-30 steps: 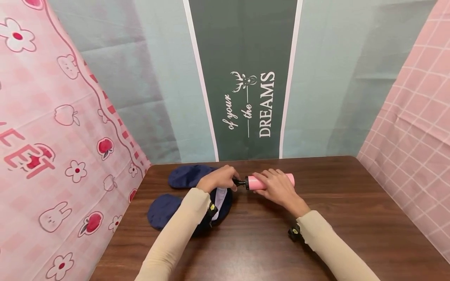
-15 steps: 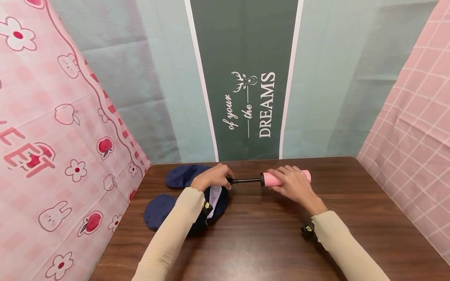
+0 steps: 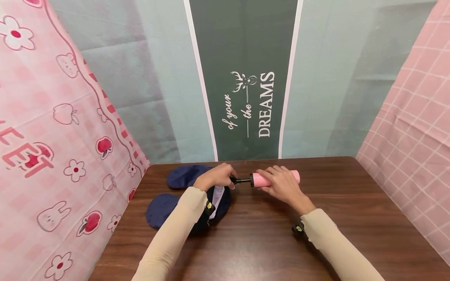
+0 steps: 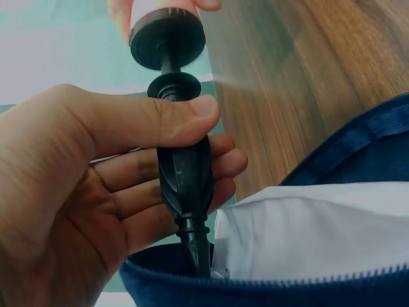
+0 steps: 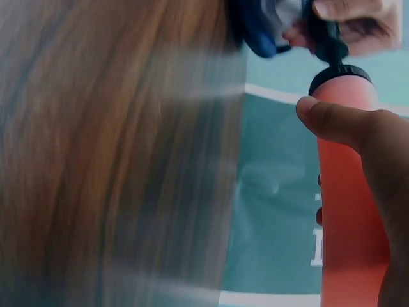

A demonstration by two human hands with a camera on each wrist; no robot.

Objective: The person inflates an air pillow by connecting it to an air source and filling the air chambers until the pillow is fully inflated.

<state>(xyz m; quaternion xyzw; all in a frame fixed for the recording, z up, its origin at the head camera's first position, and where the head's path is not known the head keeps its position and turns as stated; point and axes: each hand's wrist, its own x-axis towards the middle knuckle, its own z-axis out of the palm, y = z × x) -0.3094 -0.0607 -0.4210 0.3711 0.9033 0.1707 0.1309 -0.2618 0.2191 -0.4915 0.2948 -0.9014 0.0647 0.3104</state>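
A pink hand pump (image 3: 259, 180) with black end parts lies level between my two hands above the table. My left hand (image 3: 218, 175) holds its black nozzle end (image 4: 185, 179), thumb across the top and fingers behind. My right hand (image 3: 281, 185) grips the pink barrel (image 5: 351, 185). Between barrel and nozzle a short length of black rod shows. Left of the pump lies a navy U-shaped neck pillow (image 3: 159, 210), partly hidden under my left arm. Its zip is undone, and a white inner liner (image 4: 319, 224) shows inside. The nozzle tip points down into this opening, right beside the liner.
The brown wooden table (image 3: 260, 242) ends at a teal and dark green cloth backdrop (image 3: 249, 47). A pink printed cloth (image 3: 81, 128) hangs on the left, and a pink checked cloth (image 3: 422, 128) on the right.
My right hand drew the barrel rightward, baring a long stretch of rod, and has since moved partway back left. My left hand has shifted only slightly, still holding the nozzle end.
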